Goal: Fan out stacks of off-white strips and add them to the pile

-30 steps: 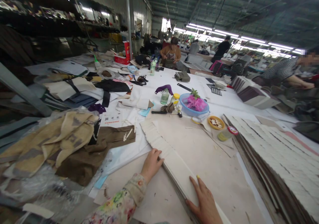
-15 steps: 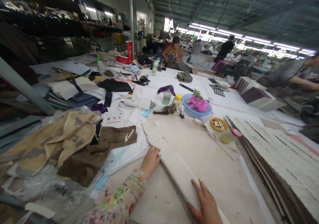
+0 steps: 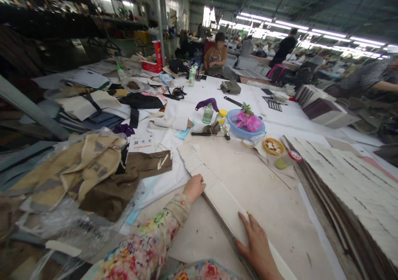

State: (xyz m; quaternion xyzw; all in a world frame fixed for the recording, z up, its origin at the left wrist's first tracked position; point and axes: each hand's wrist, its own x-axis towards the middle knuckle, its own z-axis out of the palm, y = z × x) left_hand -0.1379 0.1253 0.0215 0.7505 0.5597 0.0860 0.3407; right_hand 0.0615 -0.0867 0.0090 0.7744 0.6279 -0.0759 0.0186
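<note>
A long fanned row of off-white flat pieces (image 3: 203, 179) runs diagonally across the beige work surface (image 3: 258, 184). My left hand (image 3: 193, 187) has its fingers curled against the row's left edge. Near the bottom of the view, my right hand (image 3: 256, 247) lies flat on top of the row with its fingers spread. Neither hand lifts anything off the surface.
A large fanned stack of pieces (image 3: 348, 188) lies at the right. Fabric in plastic (image 3: 83, 168) is heaped at the left. Beyond are a hammer (image 3: 209, 134), a blue bowl (image 3: 245, 126), a yellow dish (image 3: 273, 146) and bottles. Other people work at the far tables.
My left hand slid slightly up along the row's edge and its fingers curled in. My right hand stays flat on the row. The camera tipped down, showing more of my floral sleeve.
</note>
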